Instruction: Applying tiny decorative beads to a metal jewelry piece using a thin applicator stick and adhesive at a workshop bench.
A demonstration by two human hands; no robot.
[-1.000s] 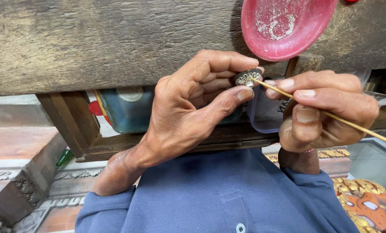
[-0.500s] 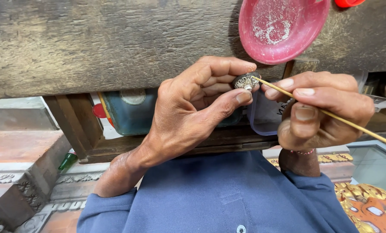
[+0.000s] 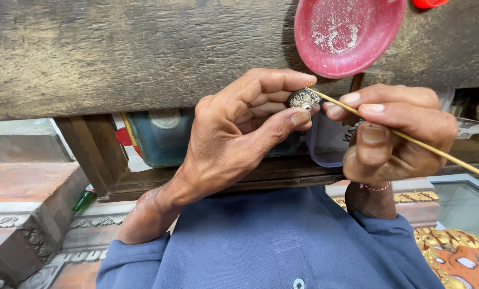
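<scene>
My left hand (image 3: pixel 234 139) pinches the ornament (image 3: pixel 303 98) between thumb and forefinger, below the red dish (image 3: pixel 346 37) | right hand (image 3: pixel 394 128) pinches the stick (image 3: pixel 411 138), tip touching ornament | risk: too much pressure may flick the ornament free.

Looks like a small craft workshop, the handmade ornament kind. There's a rough, worn wooden bench (image 3: pixel 116 53) running across 12 o'clock, with a red plastic dish (image 3: pixel 346 35) dusted with pale powder at 1 o'clock. Carved decorative mouldings (image 3: pixel 14 235) sit at 8 o'clock, and painted gold-and-orange carved pieces (image 3: pixel 459 257) at 4 o'clock. Plastic containers (image 3: pixel 162 136) are tucked under the bench.
</scene>
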